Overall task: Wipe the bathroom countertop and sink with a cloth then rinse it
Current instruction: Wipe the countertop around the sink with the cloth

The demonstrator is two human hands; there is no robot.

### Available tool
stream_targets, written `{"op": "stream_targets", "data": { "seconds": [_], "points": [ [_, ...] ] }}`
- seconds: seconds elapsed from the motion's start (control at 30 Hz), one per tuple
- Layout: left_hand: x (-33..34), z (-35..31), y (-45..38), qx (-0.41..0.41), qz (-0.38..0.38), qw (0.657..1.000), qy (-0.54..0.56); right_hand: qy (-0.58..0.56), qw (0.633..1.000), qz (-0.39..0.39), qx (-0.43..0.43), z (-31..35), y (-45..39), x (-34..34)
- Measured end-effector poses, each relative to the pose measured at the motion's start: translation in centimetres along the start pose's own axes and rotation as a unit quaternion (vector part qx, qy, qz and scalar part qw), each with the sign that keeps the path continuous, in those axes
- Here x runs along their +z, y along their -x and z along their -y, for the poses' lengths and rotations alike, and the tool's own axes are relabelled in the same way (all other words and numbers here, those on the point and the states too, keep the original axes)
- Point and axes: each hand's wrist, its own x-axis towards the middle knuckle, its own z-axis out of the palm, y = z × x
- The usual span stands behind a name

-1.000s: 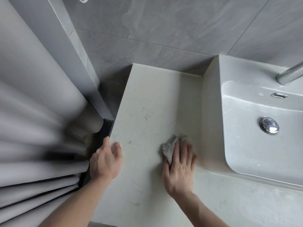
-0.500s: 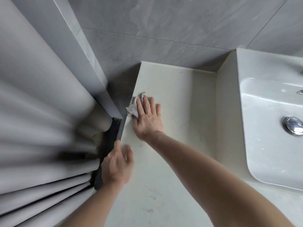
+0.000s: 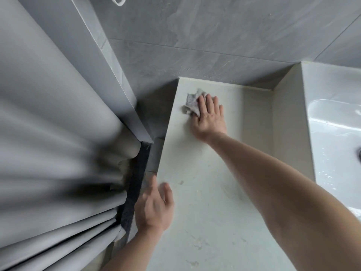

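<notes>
Up at the far left corner of the countertop (image 3: 205, 202), the right hand (image 3: 210, 118) presses the cloth (image 3: 192, 103) flat, fingers straight. Left hand (image 3: 154, 208) braces the near edge, relaxed, holding nothing. Best to keep even pressure and overlap strokes toward the sink (image 3: 332, 133).

Grey tiled wall (image 3: 224, 36), pleated grey curtain (image 3: 48, 133), soft daylight

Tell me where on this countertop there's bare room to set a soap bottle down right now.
Most of the countertop is bare: the broad patch between the left hand at the left edge and the sink, partly under the right forearm, and the back strip along the tiled wall. Crowded only at the back left corner, where the right hand presses the cloth.
</notes>
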Motion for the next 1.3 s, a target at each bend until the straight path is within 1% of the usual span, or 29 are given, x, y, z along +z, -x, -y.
{"op": "stream_targets", "data": {
  "seconds": [0.07, 0.1, 0.17, 0.23, 0.33, 0.4, 0.5, 0.6, 0.7, 0.8, 0.9, 1.0, 1.07, 1.2, 1.3],
  "points": [
    [-0.3, -0.2, 0.0, -0.003, 0.007, 1.000, 0.001, -0.003, 1.000, -0.013, 0.000, -0.4, 1.3, 0.4],
    [-0.4, -0.3, -0.1, -0.005, 0.011, 1.000, 0.001, -0.002, 1.000, -0.021, -0.018, -0.3, 2.6, 0.8],
    [-0.6, -0.4, 0.0, -0.005, 0.020, 1.000, -0.003, -0.001, 0.996, -0.023, -0.085, 0.0, 5.8, 1.6],
    [-0.8, -0.4, 0.0, -0.004, 0.026, 1.000, -0.009, 0.001, 0.988, -0.007, -0.153, 0.3, 9.3, 2.3],
    [-0.7, -0.1, 0.0, 0.008, 0.027, 1.000, -0.005, -0.005, 0.979, 0.025, -0.204, 1.3, 15.6, 3.3],
    [-0.3, 0.3, 0.1, 0.020, 0.011, 1.000, 0.011, -0.001, 0.974, 0.052, -0.219, 1.9, 19.9, 3.9],
    [-0.2, 0.6, -0.1, -0.001, 0.013, 1.000, 0.023, -0.003, 0.973, 0.080, -0.218, 1.8, 25.3, 4.2],
    [-0.1, 0.5, -0.1, 0.001, 0.008, 1.000, 0.016, -0.006, 0.971, 0.102, -0.215, 0.2, 29.1, 3.7],
    [0.3, 0.6, -0.2, 0.005, -0.002, 1.000, 0.011, 0.015, 0.970, 0.113, -0.215, -3.0, 31.4, 2.9],
    [0.7, 1.1, -0.5, 0.005, -0.005, 1.000, 0.013, 0.020, 0.981, 0.092, -0.168, -6.9, 32.1, 1.7],
    [0.8, 1.3, -0.6, 0.011, -0.003, 1.000, 0.020, 0.019, 0.995, 0.063, -0.072, -10.9, 32.9, 0.8],
    [0.7, 1.3, -0.4, 0.015, 0.001, 1.000, 0.024, 0.023, 0.999, 0.045, 0.010, -12.9, 34.9, 0.9],
    [0.6, 1.1, -0.4, 0.014, 0.003, 1.000, 0.021, 0.012, 0.997, 0.034, 0.061, -12.6, 36.6, 1.6],
    [0.1, 0.8, -0.1, 0.006, 0.014, 1.000, 0.017, -0.037, 0.985, 0.018, 0.169, -10.1, 39.4, 2.9],
    [-0.5, 0.4, 0.3, 0.007, 0.035, 0.999, 0.016, -0.072, 0.973, 0.045, 0.216, -8.0, 40.2, 2.8]
  ]
}}
